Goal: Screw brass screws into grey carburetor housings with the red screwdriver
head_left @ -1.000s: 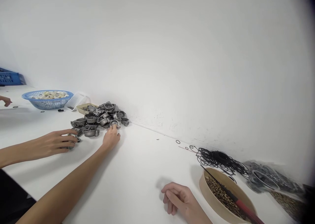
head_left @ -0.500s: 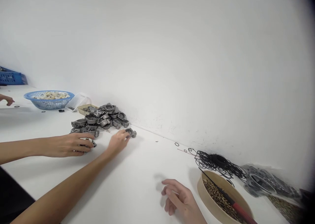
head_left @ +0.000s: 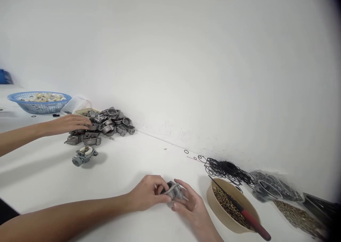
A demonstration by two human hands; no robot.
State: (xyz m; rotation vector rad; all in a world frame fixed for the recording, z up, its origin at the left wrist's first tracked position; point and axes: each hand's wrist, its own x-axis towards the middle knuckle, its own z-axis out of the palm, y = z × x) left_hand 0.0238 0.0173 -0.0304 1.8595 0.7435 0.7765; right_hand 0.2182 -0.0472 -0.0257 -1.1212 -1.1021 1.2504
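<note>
My left hand (head_left: pixel 151 194) pinches a grey metal carburetor float bowl (head_left: pixel 174 191) by its near side, low over the white table. From the right, the thumb and fingers of my right hand (head_left: pixel 190 206) close around the same bowl. A pile of similar grey float bowls (head_left: pixel 106 125) lies against the wall. In front of the pile sits a carburetor body (head_left: pixel 84 155) with a white float on top. A co-worker's hand (head_left: pixel 68 124) reaches into the left of the pile.
At right stands a tan bowl (head_left: pixel 210 196) of brass screws, a red-handled screwdriver (head_left: pixel 253 220) lying across it. Behind are black rubber rings (head_left: pixel 229 171) and bagged parts (head_left: pixel 277 188). A blue basket (head_left: pixel 39 109) of whitish pieces stands far left.
My left hand has carried the float bowl from beside the pile to my right hand, which now closes on it. The co-worker's hand has let go of the carburetor body and moved to the pile.
</note>
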